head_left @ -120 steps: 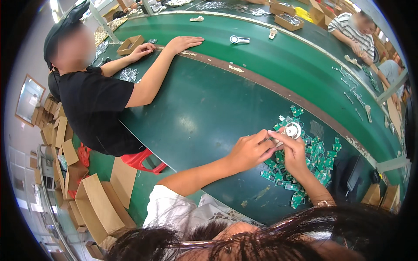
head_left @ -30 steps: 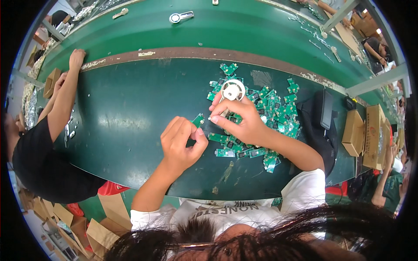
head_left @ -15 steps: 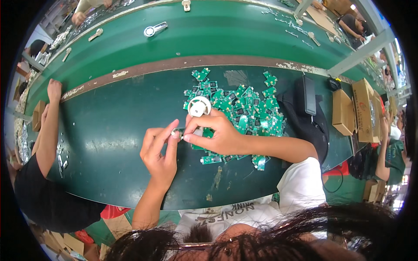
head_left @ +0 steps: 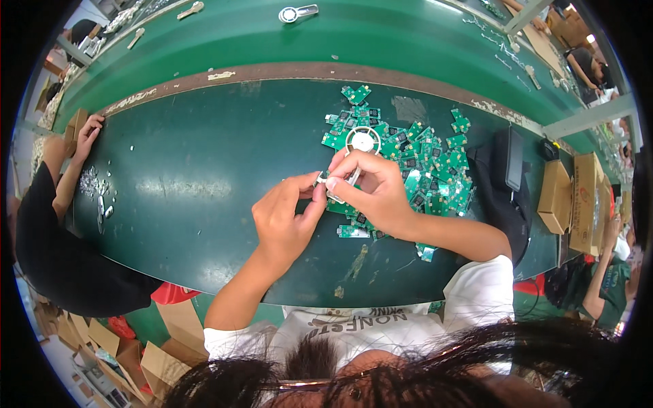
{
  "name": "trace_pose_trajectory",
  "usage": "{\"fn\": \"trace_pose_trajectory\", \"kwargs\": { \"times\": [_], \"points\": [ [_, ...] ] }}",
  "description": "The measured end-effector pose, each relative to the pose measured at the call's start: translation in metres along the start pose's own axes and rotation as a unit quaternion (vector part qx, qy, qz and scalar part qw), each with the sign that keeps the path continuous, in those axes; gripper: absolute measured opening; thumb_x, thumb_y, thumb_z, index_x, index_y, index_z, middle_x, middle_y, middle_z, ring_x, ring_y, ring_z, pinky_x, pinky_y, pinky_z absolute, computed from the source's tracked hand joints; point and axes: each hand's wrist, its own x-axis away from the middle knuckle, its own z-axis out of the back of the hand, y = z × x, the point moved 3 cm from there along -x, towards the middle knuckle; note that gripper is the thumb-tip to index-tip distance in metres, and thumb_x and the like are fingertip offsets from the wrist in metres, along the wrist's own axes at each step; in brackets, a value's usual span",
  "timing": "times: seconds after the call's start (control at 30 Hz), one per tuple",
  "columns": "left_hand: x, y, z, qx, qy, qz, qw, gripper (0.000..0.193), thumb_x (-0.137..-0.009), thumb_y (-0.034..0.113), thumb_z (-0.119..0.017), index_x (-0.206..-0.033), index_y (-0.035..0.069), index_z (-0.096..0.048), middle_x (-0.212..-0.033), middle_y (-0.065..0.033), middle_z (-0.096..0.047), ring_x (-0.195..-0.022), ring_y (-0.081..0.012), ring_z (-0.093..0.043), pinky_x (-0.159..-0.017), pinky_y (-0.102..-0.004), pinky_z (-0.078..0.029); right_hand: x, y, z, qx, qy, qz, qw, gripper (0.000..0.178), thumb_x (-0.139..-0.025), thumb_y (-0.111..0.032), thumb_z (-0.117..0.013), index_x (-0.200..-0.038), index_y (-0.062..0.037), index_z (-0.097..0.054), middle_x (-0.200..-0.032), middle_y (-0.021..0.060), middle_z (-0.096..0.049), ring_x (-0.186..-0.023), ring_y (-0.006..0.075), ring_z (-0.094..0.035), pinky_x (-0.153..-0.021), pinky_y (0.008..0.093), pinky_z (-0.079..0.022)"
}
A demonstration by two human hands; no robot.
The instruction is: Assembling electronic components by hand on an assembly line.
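My right hand (head_left: 377,194) is closed around a white plastic housing (head_left: 363,140) with a round spoked head and a handle, like a small hand-held fan's shell. The head sticks up above my fingers; part of the handle is hidden by them. Against the handle's lower part, my left hand (head_left: 280,214) pinches a small dark piece (head_left: 320,178) between thumb and forefinger, possibly a little circuit board; its kind is hard to make out. Both hands' fingertips meet there. Under and beyond my right hand spreads a heap of green circuit boards (head_left: 435,166) on the dark green table (head_left: 183,231).
Across the far side runs a green conveyor belt (head_left: 238,47) carrying a similar round-headed part (head_left: 298,13). At right lie a black case (head_left: 508,160), a dark bag (head_left: 507,217) and cardboard boxes (head_left: 554,197). A co-worker's hand (head_left: 88,132) rests at left near small metallic bits (head_left: 102,197).
The view has shifted, so the table's things sit farther right and higher. My left hand's fingers have closed in against the housing's handle. The co-worker's arm at left has bent and lowered.
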Motion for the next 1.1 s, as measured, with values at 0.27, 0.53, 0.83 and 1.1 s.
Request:
{"fn": "trace_pose_trajectory", "kwargs": {
  "times": [0.27, 0.53, 0.83, 1.1],
  "points": [
    [0.004, -0.002, 0.000, -0.027, 0.002, -0.017, 0.999, 0.018, -0.071, -0.003, -0.075, -0.081, 0.000, -0.059, -0.069, -0.0083, -0.064, -0.057, -0.0197, -0.064, -0.050, -0.0281, -0.050, 0.000, 0.002, 0.000, -0.014, -0.002, -0.021, 1.000, 0.006, -0.084, 0.002, -0.064, -0.085, 0.0006, -0.058, -0.098, 0.0076, -0.053, -0.088, 0.0106, -0.051, -0.076, 0.0271, -0.045],
    [0.004, -0.004, -0.001, -0.058, 0.006, -0.037, 0.998, 0.019, -0.071, -0.003, -0.074, -0.081, 0.001, -0.059, -0.068, -0.0083, -0.064, -0.057, -0.0193, -0.063, -0.049, -0.0282, -0.049, -0.004, 0.008, 0.003, -0.008, -0.032, -0.060, 0.998, 0.006, -0.085, 0.001, -0.063, -0.086, 0.0008, -0.057, -0.099, 0.0072, -0.052, -0.089, 0.0099, -0.052, -0.074, 0.0251, -0.047],
    [0.004, -0.005, -0.001, -0.077, -0.005, -0.035, 0.996, 0.020, -0.071, -0.003, -0.075, -0.081, 0.001, -0.058, -0.068, -0.0085, -0.064, -0.056, -0.0209, -0.063, -0.048, -0.0291, -0.048, -0.004, 0.010, 0.002, -0.022, -0.039, -0.060, 0.997, 0.005, -0.085, 0.002, -0.062, -0.086, 0.0012, -0.057, -0.099, 0.0073, -0.052, -0.088, 0.0096, -0.052, -0.072, 0.0241, -0.047],
    [0.006, -0.004, -0.004, -0.110, 0.014, -0.112, 0.987, 0.021, -0.070, -0.005, -0.074, -0.085, -0.001, -0.059, -0.071, -0.0106, -0.064, -0.056, -0.0216, -0.063, -0.049, -0.0292, -0.050, -0.003, 0.009, 0.003, -0.058, -0.025, -0.099, 0.993, 0.005, -0.087, 0.000, -0.061, -0.086, 0.0002, -0.056, -0.099, 0.0071, -0.052, -0.087, 0.0092, -0.053, -0.071, 0.0243, -0.046]
  ]
}}
